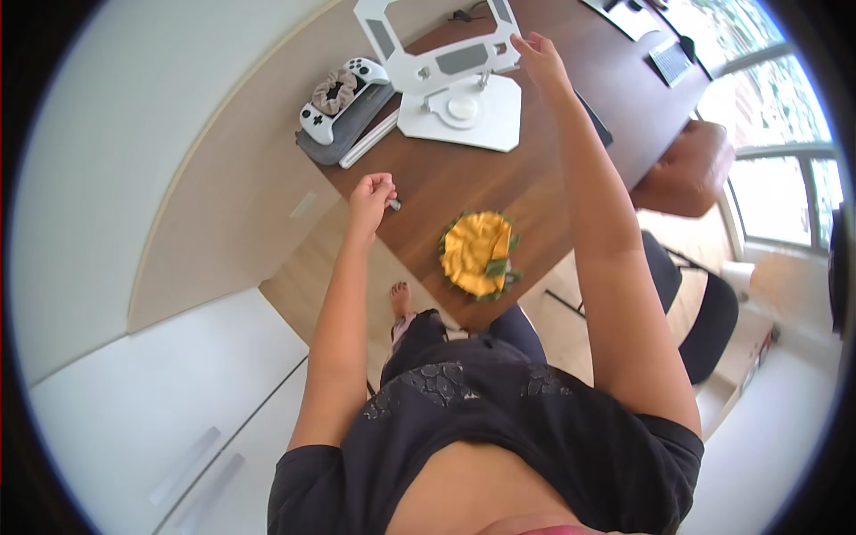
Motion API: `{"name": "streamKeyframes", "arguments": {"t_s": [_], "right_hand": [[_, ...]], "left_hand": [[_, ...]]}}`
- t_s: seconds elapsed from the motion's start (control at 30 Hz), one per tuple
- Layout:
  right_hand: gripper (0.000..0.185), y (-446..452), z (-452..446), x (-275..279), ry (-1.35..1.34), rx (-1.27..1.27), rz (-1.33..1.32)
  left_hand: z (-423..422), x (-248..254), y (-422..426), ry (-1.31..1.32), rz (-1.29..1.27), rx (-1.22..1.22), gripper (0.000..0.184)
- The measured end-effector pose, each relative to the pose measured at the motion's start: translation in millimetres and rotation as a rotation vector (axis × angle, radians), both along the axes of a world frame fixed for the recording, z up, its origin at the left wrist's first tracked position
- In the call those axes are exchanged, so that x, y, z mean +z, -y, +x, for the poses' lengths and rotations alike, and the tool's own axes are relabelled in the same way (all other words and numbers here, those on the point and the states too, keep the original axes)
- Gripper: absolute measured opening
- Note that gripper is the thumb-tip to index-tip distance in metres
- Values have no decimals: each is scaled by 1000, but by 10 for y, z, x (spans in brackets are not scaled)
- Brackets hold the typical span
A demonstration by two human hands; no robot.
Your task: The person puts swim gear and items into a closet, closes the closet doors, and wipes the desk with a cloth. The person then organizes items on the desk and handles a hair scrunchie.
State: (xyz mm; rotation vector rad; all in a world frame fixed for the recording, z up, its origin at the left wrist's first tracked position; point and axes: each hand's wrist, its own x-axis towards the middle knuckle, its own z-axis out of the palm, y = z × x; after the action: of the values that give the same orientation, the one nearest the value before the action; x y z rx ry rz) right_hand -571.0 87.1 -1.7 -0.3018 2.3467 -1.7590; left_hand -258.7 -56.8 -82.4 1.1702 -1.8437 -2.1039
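A white laptop stand [459,125] with a flat base and a raised, cut-out upper plate stands at the far end of the wooden table. My right hand [542,67] is at the right edge of its upper plate, fingers closed against that edge. My left hand [370,198] is closed over the table's left side, with a small grey thing [394,205] showing at its fingertips; its kind is too small to tell. Between my arms, near the table's close corner, lies a yellow gathered cloth item [477,254] with green leaf-like trim.
Left of the stand, a white game controller [318,122] and a beige scrunchie [333,92] rest on a grey case [343,134], beside a white bar [370,139]. A laptop [670,62] is at the far right. A brown leather seat [691,169] and black chair [709,325] border the right side.
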Motion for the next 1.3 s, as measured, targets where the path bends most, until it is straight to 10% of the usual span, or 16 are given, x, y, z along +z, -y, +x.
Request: {"name": "streamKeyframes", "arguments": {"t_s": [0.1,0.23,0.27,0.53,0.7,1.3], "right_hand": [[78,274,-460,-68,-94,24,124],[32,556,-1297,-856,-578,-98,215],[32,447,-1057,-378,120,312,-18],[34,186,-795,-324,264,260,-464],[42,-405,-389,353,385,289,-549],[37,-550,390,907,190,300,-440]], "left_hand": [[-671,-207,-109,-40,237,230,30],[-1282,-492,-203,-109,423,461,36],[-1377,-461,-252,-127,458,530,37],[-1270,-127,-373,-101,588,787,42],[-692,466,-606,-218,470,315,43],[-116,81,-1286,-542,633,405,30]]}}
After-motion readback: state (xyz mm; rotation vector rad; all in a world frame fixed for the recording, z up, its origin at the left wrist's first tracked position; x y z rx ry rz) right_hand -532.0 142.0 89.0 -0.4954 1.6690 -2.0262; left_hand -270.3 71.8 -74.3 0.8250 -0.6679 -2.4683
